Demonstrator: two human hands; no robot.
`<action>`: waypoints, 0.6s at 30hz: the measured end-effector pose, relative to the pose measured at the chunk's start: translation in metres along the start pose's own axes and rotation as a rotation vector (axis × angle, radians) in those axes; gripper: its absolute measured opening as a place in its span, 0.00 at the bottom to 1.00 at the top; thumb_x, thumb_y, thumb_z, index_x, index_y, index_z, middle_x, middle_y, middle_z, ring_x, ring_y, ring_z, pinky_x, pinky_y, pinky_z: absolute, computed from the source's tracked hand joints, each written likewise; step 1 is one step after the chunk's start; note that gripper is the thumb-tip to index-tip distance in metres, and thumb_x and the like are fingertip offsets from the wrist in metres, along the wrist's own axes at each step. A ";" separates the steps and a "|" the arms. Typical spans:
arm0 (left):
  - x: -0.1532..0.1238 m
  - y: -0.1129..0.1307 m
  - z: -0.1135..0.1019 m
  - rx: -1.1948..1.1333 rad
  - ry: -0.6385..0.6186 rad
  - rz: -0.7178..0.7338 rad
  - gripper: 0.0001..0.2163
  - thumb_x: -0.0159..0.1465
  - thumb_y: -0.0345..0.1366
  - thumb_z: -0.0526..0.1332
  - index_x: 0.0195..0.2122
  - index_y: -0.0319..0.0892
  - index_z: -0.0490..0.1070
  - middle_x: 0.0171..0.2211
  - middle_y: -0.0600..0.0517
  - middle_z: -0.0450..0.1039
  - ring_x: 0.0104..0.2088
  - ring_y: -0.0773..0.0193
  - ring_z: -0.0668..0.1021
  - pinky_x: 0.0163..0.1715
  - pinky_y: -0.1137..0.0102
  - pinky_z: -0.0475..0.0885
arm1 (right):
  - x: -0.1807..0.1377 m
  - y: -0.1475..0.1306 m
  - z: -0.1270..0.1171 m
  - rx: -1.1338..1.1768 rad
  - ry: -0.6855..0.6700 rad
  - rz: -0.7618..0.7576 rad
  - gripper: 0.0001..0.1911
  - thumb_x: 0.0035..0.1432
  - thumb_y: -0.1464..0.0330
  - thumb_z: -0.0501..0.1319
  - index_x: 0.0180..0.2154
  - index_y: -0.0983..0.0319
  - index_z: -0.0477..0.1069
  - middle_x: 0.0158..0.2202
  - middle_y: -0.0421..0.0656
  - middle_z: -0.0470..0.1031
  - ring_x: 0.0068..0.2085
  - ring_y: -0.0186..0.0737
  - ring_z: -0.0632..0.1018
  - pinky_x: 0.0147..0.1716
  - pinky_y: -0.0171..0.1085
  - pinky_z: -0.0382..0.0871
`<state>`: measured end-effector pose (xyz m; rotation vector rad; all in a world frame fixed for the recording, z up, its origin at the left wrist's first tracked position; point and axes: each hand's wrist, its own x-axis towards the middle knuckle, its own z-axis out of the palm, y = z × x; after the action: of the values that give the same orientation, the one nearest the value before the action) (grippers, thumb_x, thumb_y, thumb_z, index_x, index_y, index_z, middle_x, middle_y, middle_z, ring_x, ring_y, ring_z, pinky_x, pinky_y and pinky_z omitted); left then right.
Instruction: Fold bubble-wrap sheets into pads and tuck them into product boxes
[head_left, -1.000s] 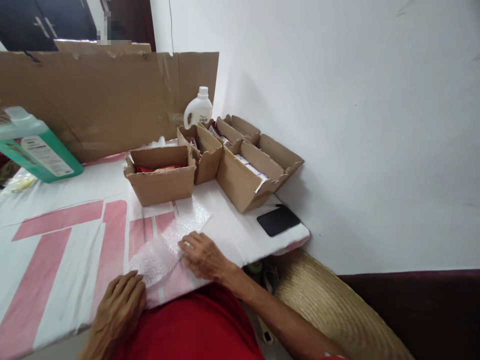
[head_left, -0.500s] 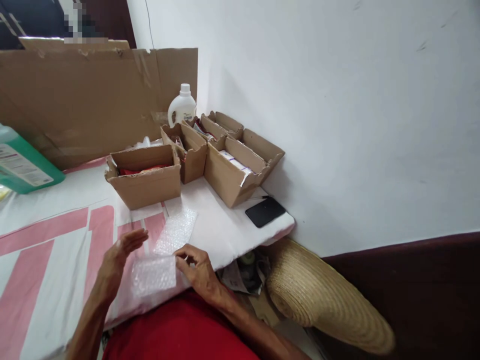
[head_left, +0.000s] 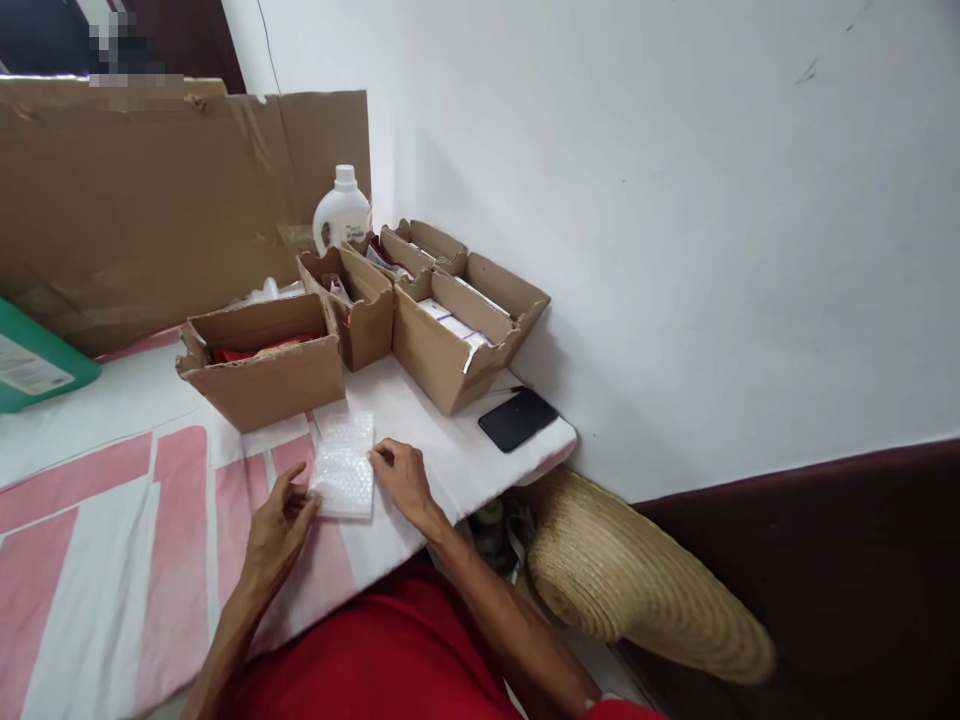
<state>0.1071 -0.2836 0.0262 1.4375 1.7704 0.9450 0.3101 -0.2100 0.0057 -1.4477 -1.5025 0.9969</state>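
A small clear rectangle of bubble wrap point(head_left: 345, 485) lies at the table's front part, its far end overlapping a second piece of bubble wrap point(head_left: 349, 428). At its right edge, my right hand point(head_left: 406, 487) pinches it between thumb and fingertips. My left hand point(head_left: 277, 528) is at the left edge, thumb and a curled finger closed on it while the index finger stays raised. Beyond the hands stands a cardboard box point(head_left: 277, 378) with red packets point(head_left: 266, 348) inside.
Several more cardboard boxes point(head_left: 439, 355) stand towards the wall, one with white packs. A black phone point(head_left: 517, 419) lies near the right table edge. A white jug point(head_left: 345, 212) and a green container point(head_left: 37, 365) stand further off. A woven straw hat point(head_left: 622, 560) hangs below the edge.
The front bubble wrap has moved forward onto the other piece. My left hand has gone from raised and apart to its left edge; my right hand keeps its pinch. The view has shifted slightly right.
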 end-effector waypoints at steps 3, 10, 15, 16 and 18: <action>-0.003 -0.003 0.002 0.023 0.054 0.050 0.27 0.61 0.52 0.62 0.58 0.44 0.68 0.37 0.51 0.78 0.39 0.59 0.80 0.44 0.61 0.76 | 0.001 -0.001 0.002 -0.035 -0.003 -0.023 0.08 0.58 0.73 0.61 0.28 0.61 0.78 0.29 0.41 0.82 0.32 0.38 0.79 0.37 0.34 0.68; -0.013 -0.014 0.001 0.126 0.083 0.108 0.26 0.61 0.52 0.63 0.58 0.45 0.70 0.37 0.52 0.77 0.37 0.59 0.80 0.43 0.61 0.77 | -0.001 -0.002 0.005 -0.151 -0.028 -0.075 0.10 0.58 0.75 0.62 0.26 0.60 0.75 0.27 0.39 0.80 0.30 0.37 0.77 0.34 0.33 0.66; -0.012 -0.020 -0.003 0.233 0.111 0.212 0.24 0.64 0.51 0.61 0.57 0.44 0.71 0.42 0.47 0.76 0.42 0.56 0.80 0.45 0.57 0.77 | -0.001 -0.001 0.006 -0.270 -0.032 -0.095 0.10 0.57 0.76 0.62 0.25 0.60 0.72 0.26 0.38 0.76 0.29 0.36 0.74 0.33 0.33 0.64; -0.012 -0.018 -0.004 0.291 0.149 0.269 0.24 0.64 0.50 0.61 0.57 0.43 0.70 0.44 0.46 0.75 0.45 0.53 0.79 0.47 0.55 0.77 | -0.002 -0.002 0.005 -0.292 -0.032 -0.098 0.09 0.57 0.74 0.64 0.26 0.60 0.71 0.26 0.39 0.76 0.29 0.36 0.73 0.32 0.33 0.64; -0.013 -0.010 -0.004 0.417 0.237 0.407 0.23 0.66 0.47 0.61 0.59 0.42 0.69 0.50 0.42 0.73 0.51 0.49 0.77 0.52 0.51 0.74 | -0.005 -0.008 0.002 -0.331 -0.024 -0.100 0.07 0.59 0.71 0.65 0.28 0.60 0.72 0.28 0.40 0.76 0.29 0.37 0.73 0.33 0.35 0.65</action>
<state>0.1013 -0.2980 0.0208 2.0819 1.9690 1.0202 0.3055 -0.2157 0.0126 -1.5722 -1.8029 0.7316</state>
